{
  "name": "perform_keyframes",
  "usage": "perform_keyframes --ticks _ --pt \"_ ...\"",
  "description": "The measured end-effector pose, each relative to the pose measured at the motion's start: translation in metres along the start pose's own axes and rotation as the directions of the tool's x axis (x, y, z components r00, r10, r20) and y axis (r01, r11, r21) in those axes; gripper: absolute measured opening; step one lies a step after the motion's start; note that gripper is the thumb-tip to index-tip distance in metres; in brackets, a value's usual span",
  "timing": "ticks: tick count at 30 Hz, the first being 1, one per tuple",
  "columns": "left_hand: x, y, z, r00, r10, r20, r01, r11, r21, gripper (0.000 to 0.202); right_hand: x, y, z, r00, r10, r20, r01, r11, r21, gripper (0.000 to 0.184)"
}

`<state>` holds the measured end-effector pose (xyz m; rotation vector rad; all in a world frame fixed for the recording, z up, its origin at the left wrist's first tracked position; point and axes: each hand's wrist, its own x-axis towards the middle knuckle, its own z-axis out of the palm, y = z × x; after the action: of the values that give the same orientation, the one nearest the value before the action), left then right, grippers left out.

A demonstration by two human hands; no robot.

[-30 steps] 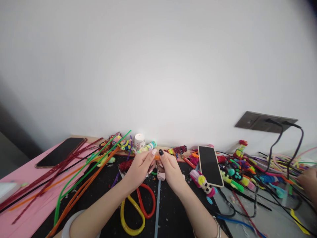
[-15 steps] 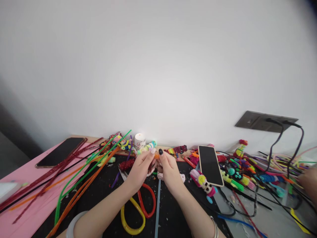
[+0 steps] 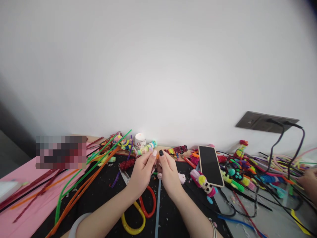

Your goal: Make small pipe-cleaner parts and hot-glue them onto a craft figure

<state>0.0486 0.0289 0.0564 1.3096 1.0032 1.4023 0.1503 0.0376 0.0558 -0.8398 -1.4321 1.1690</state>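
Observation:
My left hand (image 3: 141, 169) and my right hand (image 3: 170, 172) meet above the black mat (image 3: 173, 211), thumbs side by side and fingers curled. Pinched between them is a small orange pipe cleaner piece (image 3: 157, 157), mostly covered by my fingers. Below my left wrist lie scissors (image 3: 133, 223) with one yellow and one red handle loop. A pale pink tool (image 3: 182, 178), apparently a glue gun, sits partly behind my right hand. From it a long translucent glue stick (image 3: 158, 208) runs toward me. Dark red tinsel coils (image 3: 126, 164) rest left of my hands.
Long green and orange pipe cleaners (image 3: 81, 195) cross the pink sheet (image 3: 37, 185) at left. A paper cup (image 3: 140, 140) stands by the wall. To the right are a phone (image 3: 211, 166), a pipe cleaner doll (image 3: 203, 183), black cables (image 3: 303, 145) and another person's hand (image 3: 309, 181).
Both my hands have shifted very slightly, still pinching the orange piece together. The other person's hand at the right edge has moved a little. A pixelated patch now covers the left phone.

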Motion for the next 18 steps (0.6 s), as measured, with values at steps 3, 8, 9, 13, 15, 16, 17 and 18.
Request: perform_keyframes --ticks 3,8,9,13,15,16,17,18 --pt "0.005 0.009 -0.007 0.992 -0.021 0.128 0.019 1.0 0.014 0.039 0.002 -0.007 -0.007 0.995 0.028 0.101 -0.032 0.999 0.033 0.034" --pt "0.011 0.024 -0.02 0.945 -0.056 0.321 0.046 0.998 0.039 0.04 0.005 -0.021 -0.018 0.968 0.032 0.251 -0.054 0.995 0.08 0.033" --pt "0.012 0.025 -0.022 0.934 -0.065 0.35 0.054 0.998 0.043 0.04 0.005 -0.023 -0.019 0.959 0.038 0.279 -0.065 0.994 0.086 0.033" --pt "0.012 0.028 -0.03 0.88 -0.1 0.464 0.083 0.995 0.056 0.039 0.003 -0.031 -0.023 0.919 0.105 0.38 -0.143 0.987 0.072 0.036" --pt "0.013 0.028 -0.032 0.856 -0.112 0.505 0.097 0.994 0.056 0.039 0.003 -0.033 -0.025 0.895 0.134 0.426 -0.179 0.982 0.066 0.037" --pt "0.014 0.028 -0.032 0.851 -0.114 0.513 0.103 0.993 0.049 0.039 0.003 -0.033 -0.025 0.889 0.138 0.437 -0.184 0.981 0.064 0.037" --pt "0.015 0.027 -0.032 0.851 -0.111 0.513 0.107 0.994 0.037 0.039 0.003 -0.033 -0.025 0.892 0.131 0.432 -0.174 0.983 0.06 0.036" --pt "0.016 0.026 -0.032 0.859 -0.104 0.502 0.108 0.994 0.021 0.039 0.003 -0.033 -0.024 0.908 0.112 0.405 -0.146 0.988 0.052 0.036"
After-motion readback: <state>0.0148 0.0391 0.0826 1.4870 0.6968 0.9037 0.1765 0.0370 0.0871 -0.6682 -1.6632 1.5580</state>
